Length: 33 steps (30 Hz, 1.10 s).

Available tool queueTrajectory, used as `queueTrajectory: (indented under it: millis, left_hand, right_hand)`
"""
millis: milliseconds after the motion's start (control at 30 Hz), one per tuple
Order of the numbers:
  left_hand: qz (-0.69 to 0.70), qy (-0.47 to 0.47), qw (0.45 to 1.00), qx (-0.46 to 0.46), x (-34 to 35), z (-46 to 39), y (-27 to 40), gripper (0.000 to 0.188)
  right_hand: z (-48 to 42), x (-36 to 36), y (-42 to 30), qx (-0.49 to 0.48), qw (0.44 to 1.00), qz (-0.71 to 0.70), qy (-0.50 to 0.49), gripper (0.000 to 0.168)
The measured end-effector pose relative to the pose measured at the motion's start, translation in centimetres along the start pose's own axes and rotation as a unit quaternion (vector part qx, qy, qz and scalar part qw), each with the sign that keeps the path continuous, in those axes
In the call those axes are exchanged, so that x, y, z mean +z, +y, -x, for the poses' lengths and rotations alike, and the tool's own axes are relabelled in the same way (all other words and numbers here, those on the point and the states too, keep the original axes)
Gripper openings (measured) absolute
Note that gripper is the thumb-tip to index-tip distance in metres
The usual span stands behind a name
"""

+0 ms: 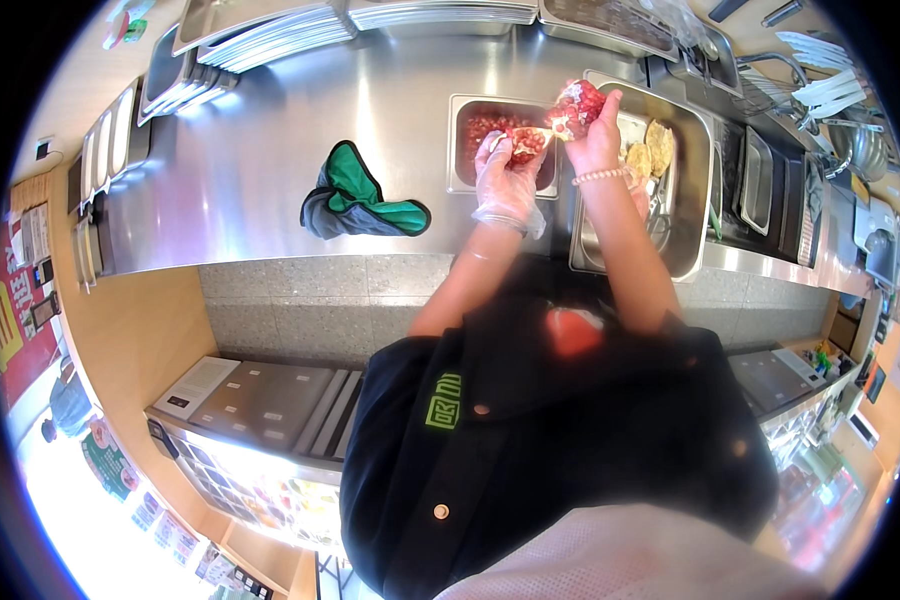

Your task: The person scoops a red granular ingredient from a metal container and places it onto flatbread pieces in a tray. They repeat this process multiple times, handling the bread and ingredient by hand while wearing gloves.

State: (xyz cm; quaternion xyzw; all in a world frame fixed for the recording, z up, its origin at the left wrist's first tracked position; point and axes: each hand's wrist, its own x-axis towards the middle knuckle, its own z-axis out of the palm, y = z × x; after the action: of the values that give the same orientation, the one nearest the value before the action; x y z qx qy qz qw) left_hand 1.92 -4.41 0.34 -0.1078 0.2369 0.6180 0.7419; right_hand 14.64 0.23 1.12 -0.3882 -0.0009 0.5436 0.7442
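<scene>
My left hand (pixel 506 180), in a clear plastic glove, holds a pomegranate piece (pixel 529 142) with red seeds showing. Bare, with a beaded bracelet at the wrist, my right hand (pixel 598 142) grips a larger pomegranate chunk (pixel 579 105). The two pieces meet or nearly meet between my hands. Under my left hand is a steel pan (pixel 457 184) with loose pomegranate seeds (pixel 487 127) in it. Below my right hand, a deeper steel container (pixel 694 187) holds yellowish rind pieces (pixel 658 148); what lies under my forearm is partly hidden.
A green and grey cloth (pixel 364 195) lies crumpled on the steel counter (pixel 262 150) to the left. Stacked trays (pixel 270 37) line the back edge. Black-framed inserts with a steel pan (pixel 756 180) sit at the right, near whisks and a faucet.
</scene>
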Motion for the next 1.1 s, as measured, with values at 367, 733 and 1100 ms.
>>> queueTrajectory:
  millis: [367,733,1100]
  left_hand:
    - [-0.154,0.065,0.977,-0.133,0.7,-1.4,2.8,0.02]
    - [-0.144,0.081,0.976,-0.142,1.1,-1.6,2.1,0.026]
    - [-0.117,0.095,0.989,-0.001,0.7,-0.3,-0.1,0.018]
  right_hand:
    - [-0.1,-0.5,0.8,0.1,0.993,-0.012,-0.067,0.054]
    - [1.5,1.0,-0.4,0.058,0.992,0.014,-0.115,0.053]
    - [0.2,-0.2,-0.6,-0.022,0.999,0.034,0.008,0.055]
